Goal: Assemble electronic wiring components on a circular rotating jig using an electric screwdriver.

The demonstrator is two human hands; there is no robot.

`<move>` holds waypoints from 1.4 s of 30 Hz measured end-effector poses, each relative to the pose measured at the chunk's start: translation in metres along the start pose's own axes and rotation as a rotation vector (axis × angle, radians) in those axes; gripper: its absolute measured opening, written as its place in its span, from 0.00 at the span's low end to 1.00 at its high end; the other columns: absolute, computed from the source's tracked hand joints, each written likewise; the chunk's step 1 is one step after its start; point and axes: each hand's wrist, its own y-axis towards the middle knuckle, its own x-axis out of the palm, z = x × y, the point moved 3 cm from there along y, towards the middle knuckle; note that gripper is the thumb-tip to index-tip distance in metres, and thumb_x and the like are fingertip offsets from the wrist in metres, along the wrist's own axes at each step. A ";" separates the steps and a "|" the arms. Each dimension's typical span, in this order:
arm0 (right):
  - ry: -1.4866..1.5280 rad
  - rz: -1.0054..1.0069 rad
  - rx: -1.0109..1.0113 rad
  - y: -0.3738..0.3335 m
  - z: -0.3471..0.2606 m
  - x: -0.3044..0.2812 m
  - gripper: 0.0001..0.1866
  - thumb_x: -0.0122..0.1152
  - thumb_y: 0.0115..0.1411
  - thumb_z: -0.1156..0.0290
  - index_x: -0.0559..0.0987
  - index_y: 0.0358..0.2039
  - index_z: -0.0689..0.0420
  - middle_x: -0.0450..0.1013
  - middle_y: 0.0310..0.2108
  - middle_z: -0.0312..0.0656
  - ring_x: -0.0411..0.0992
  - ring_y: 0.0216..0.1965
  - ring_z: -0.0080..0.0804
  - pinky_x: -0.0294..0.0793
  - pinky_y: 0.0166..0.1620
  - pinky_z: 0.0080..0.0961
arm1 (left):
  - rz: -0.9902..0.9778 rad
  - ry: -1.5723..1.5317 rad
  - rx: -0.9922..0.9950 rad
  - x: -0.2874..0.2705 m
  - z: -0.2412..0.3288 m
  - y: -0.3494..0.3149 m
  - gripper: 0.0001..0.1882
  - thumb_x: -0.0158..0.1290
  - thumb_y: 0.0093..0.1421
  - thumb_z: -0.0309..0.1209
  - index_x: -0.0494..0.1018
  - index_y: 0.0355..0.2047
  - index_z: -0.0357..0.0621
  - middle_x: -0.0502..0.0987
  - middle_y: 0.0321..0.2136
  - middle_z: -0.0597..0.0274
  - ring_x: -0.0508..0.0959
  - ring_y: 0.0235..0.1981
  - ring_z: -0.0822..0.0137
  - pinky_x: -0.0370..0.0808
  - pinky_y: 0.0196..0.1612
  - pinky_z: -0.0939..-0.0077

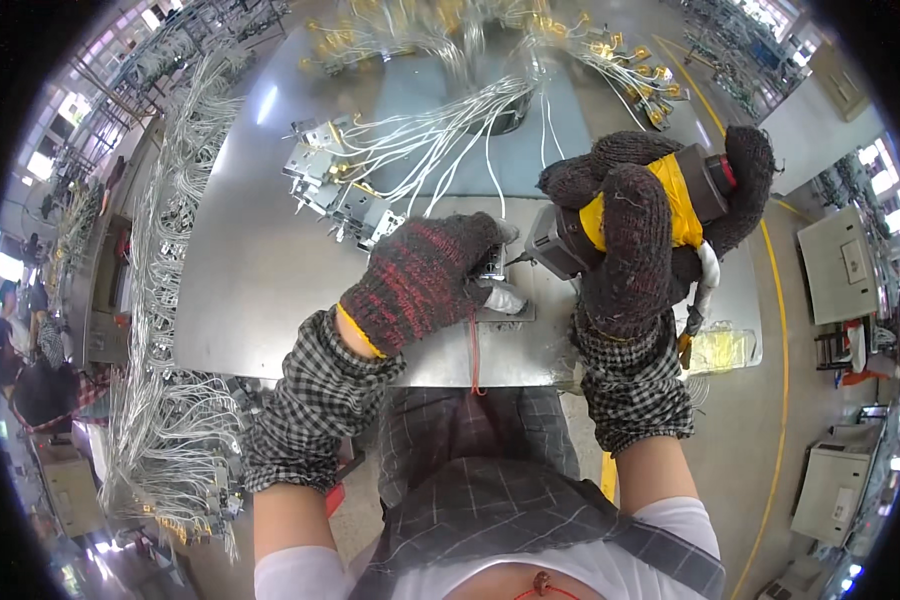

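Note:
My left hand (420, 275), in a dark red and black knit glove with pale fingertip coverings, pinches a small metal fitting (493, 262) against the table. A flat plate (515, 312) lies beneath its fingertips. My right hand (630, 260), in a dark knit glove, wraps round a black power screwdriver (558, 242) bound with yellow tape. Its thin bit points left, with the tip at or just beside the fitting; I cannot tell whether they touch. White wires (430, 150) run from a cluster of metal fittings (330, 180) beyond my left hand.
A shiny metal table (250, 280) carries a blue-grey mat (560, 150). More wires with yellow ends (635, 75) spread along its far side. Long wire bundles (170, 230) hang at left. A red cord (475, 350) crosses the front edge. Another person (45, 380) is far left.

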 end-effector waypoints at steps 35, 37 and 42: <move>0.279 -0.046 0.166 -0.008 0.023 -0.005 0.45 0.71 0.53 0.82 0.56 0.67 0.51 0.76 0.38 0.48 0.79 0.35 0.36 0.84 0.38 0.36 | 0.491 -0.775 -0.380 -0.094 -0.056 -0.008 0.23 0.57 0.64 0.37 0.72 0.56 0.38 0.80 0.42 0.56 0.79 0.39 0.70 0.77 0.41 0.77; 0.056 -0.097 0.030 -0.008 0.020 -0.004 0.45 0.70 0.53 0.82 0.55 0.67 0.49 0.75 0.39 0.50 0.79 0.34 0.37 0.85 0.37 0.35 | 0.599 -1.079 -0.301 -0.077 -0.067 -0.009 0.20 0.52 0.67 0.35 0.72 0.55 0.38 0.80 0.37 0.59 0.78 0.36 0.71 0.76 0.38 0.79; 0.071 -0.082 -0.024 -0.009 0.018 0.003 0.46 0.70 0.53 0.82 0.55 0.67 0.47 0.75 0.40 0.51 0.79 0.35 0.37 0.85 0.37 0.34 | 0.700 -0.341 -0.130 -0.104 -0.098 -0.014 0.23 0.57 0.62 0.32 0.70 0.56 0.38 0.80 0.37 0.57 0.78 0.33 0.69 0.76 0.36 0.77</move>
